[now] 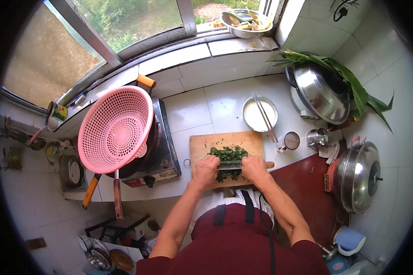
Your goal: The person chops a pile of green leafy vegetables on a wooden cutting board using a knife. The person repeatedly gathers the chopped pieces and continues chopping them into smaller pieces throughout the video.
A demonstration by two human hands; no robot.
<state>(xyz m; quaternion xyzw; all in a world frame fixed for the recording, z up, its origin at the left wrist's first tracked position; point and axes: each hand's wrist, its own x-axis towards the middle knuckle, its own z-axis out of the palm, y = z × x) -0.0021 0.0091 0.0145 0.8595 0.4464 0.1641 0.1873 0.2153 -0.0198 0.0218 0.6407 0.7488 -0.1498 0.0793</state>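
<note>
A wooden cutting board [199, 146] lies on the tiled counter before me, with chopped green leaves [229, 153] on both sides of a cleaver-like knife [230, 165]. My left hand [206, 168] grips the blade end of the knife, its fingers curled at the top edge. On the other end, my right hand [254, 167] is closed near the wooden handle [269, 165], which sticks out to the right. Beyond the board's right corner stands a metal bowl of pale batter or liquid [258, 118], a pair of chopsticks [263, 115] resting across it.
Left of the board, a pink plastic colander [118, 129] sits over a pan on a gas stove [168, 144]. A small strainer [291, 141] and metal pitcher [317, 137] stand at right. Farther back is a lidded cooker [316, 92] under long green leaves [358, 89].
</note>
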